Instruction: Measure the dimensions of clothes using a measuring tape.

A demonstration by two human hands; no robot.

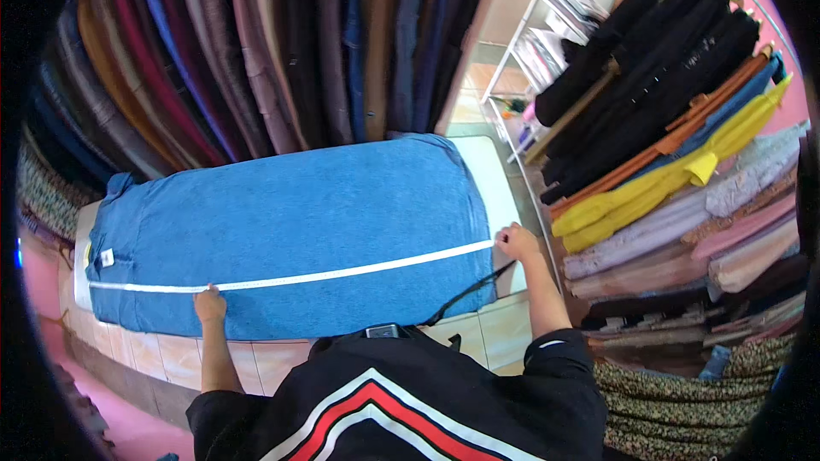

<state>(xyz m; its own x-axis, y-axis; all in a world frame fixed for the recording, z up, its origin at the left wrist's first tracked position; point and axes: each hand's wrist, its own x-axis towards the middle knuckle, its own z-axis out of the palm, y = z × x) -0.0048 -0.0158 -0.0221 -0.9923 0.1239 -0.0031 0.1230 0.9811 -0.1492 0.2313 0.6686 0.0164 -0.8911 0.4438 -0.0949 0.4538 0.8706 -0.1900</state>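
A blue fabric garment (pixel 288 205) lies spread flat on a white board (pixel 503 192) in front of me. A white measuring tape (pixel 359 271) runs lengthwise across it, from its left edge to its right edge. My right hand (pixel 517 242) pinches the tape's end at the garment's right edge. My left hand (pixel 210 305) touches the tape with its fingertips, towards the left part of the cloth. A white label (pixel 107 257) shows near the garment's left end. A thin black strap (pixel 467 288) lies over its lower right corner.
Many hanging garments (pixel 256 45) line the far side, close behind the board. More clothes (pixel 653 83) hang on a rail at the right, beside a white metal shelf (pixel 512 54) holding packets. Tiled floor (pixel 173 358) shows along the board's near side.
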